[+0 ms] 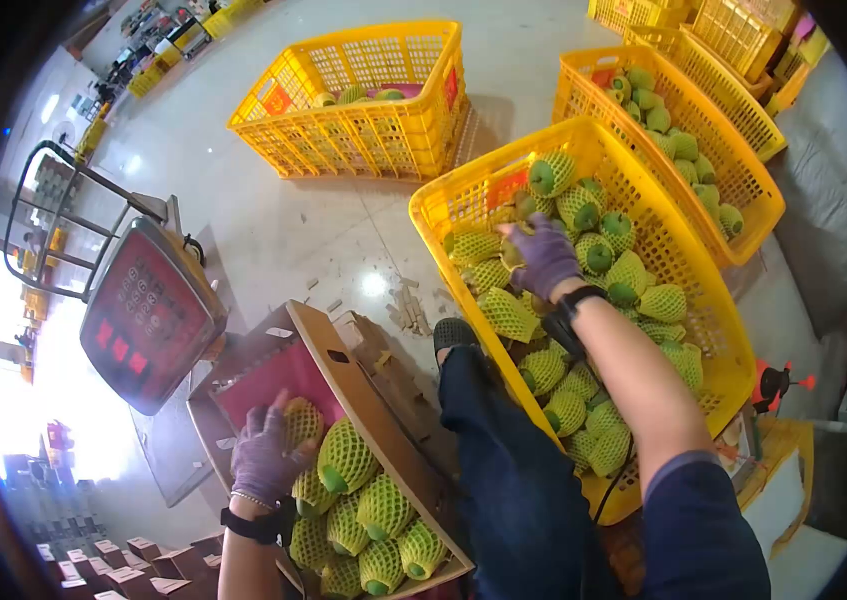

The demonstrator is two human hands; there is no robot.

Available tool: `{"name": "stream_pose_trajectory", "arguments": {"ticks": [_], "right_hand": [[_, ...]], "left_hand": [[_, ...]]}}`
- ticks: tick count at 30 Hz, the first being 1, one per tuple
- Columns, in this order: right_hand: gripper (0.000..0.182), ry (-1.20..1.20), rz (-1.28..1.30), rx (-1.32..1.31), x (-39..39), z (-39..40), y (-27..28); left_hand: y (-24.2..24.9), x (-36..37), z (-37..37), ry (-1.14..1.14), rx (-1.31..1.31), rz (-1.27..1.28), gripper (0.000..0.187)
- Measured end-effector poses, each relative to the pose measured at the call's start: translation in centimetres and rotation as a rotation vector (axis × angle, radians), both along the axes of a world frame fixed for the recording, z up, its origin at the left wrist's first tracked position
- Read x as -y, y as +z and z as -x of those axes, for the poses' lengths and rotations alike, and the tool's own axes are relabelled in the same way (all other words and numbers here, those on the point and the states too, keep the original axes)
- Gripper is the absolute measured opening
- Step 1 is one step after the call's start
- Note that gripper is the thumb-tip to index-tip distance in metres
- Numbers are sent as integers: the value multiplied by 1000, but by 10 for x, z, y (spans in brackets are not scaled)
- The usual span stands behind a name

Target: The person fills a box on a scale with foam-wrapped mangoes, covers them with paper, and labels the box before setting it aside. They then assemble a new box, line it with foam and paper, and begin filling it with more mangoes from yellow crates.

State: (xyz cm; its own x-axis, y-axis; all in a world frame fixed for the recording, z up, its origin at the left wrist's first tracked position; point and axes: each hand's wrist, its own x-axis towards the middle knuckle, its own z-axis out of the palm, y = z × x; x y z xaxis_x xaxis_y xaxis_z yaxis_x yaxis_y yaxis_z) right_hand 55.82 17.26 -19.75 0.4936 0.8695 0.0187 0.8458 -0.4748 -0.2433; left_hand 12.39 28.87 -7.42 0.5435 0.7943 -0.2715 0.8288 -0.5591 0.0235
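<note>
My left hand [268, 455], in a purple glove, curls around a mango [303, 422] in a yellow-green foam net, inside the open cardboard box [348, 395]. Several more netted mangoes [348, 455] lie packed together at the near end of that box, and pink lining shows at its far end. On the right, a yellow plastic crate [733, 345] holds a pile of netted mangoes [563, 410]. My right hand [543, 258], gloved too, is in the far part of this pile with its fingers closed on a mango [511, 250], partly hidden by the hand.
A scale with a red-lit display [148, 315] stands left of the box. Another yellow crate [343, 130] with a few mangoes sits ahead. A fuller crate [678, 150] stands at the right, with stacked crates [733, 35] behind. Cardboard scraps [408, 305] litter the floor.
</note>
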Motion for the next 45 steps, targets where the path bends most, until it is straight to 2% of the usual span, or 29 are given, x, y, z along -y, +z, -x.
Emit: {"name": "stream_pose_trajectory", "arguments": {"ticks": [1, 2, 3, 5, 7, 9, 11, 13, 14, 15, 17, 18, 19, 21, 23, 24, 25, 26, 27, 29, 30, 31, 33, 34, 36, 39, 41, 43, 45], "right_hand": [[61, -77, -181, -117, 15, -3, 6], [53, 4, -390, -219, 32, -7, 12], [53, 8, -387, -207, 43, 1, 21], [33, -67, -896, -1019, 69, 27, 48], [28, -73, -838, -891, 90, 57, 81], [18, -81, -720, -712, 101, 84, 114], [16, 86, -706, -801, 106, 110, 135], [16, 121, -635, -1041, 107, 145, 154], [22, 258, -714, -1189, 108, 159, 137], [22, 266, -715, -1189, 105, 165, 146], [33, 451, -527, -818, 105, 168, 168], [45, 487, -539, -927, 106, 161, 155], [41, 258, -436, -1234, 112, 157, 167], [33, 48, -609, -1224, 117, 133, 140], [31, -168, -608, -1169, 136, 106, 86], [29, -327, -594, -1153, 145, 94, 55], [29, -350, -601, -1135, 157, 80, 23], [28, -390, -534, -865, 182, 64, -15], [27, -402, -454, -614, 201, 55, -35], [35, -470, -395, -306, 223, 23, -43], [37, -520, -238, -226, 220, 13, -29], [39, -563, -80, -145, 213, 1, -10], [50, -468, 162, -62, 195, -27, -9], [50, -459, 167, -73, 184, -39, -16], [62, -414, 332, 97, 161, -52, -36], [72, -496, 415, 70, 136, -55, -59], [69, -503, 420, 135, 132, -66, -76], [62, -481, 478, 19, 128, -79, -61], [53, -465, 406, 6, 138, -84, -34]], "left_hand": [[5, 3, -2, 48, 126, -30, 68], [17, 8, -4, 25, 235, -50, 75], [29, 18, -13, 28, 247, -48, 75], [47, 49, -36, 184, 832, 326, 78], [57, 87, -65, 206, 1165, 782, 74], [55, 118, -88, 236, 1238, 1074, 79], [60, 140, -105, 233, 1408, 1238, 77], [60, 155, -107, 227, 1444, 1126, 70], [60, 160, -103, 173, 1467, 970, 61], [59, 158, -96, 172, 1471, 963, 61], [59, 138, -72, 54, 1442, 887, 54], [63, 127, -64, 97, 1397, 725, 51], [66, 114, -57, 135, 1351, 571, 48], [66, 79, -55, 276, 1302, 292, 45], [15, 17, -39, 184, 1279, 154, 41], [1, 4, -42, 237, 1258, 225, 41], [-12, -9, -42, 293, 1232, 285, 41], [-43, -25, -35, 177, 1003, 100, 43], [-42, -24, -41, 174, 994, 115, 43], [-29, -14, -49, 51, 452, -14, 50], [-29, -10, -54, -52, 435, -36, 62], [-26, -5, -61, -51, 427, -31, 62], [-17, 4, -75, -165, 104, -25, 67], [-12, 6, -79, -171, 29, 17, 72], [-7, 1, -82, -193, -6, 67, 73], [-5, -2, -83, -219, -46, 129, 72], [-7, 0, -83, -130, -8, 129, 69], [-7, -6, -70, -114, 3, 176, 69], [-26, -19, -44, -24, 440, 411, 81]]}}
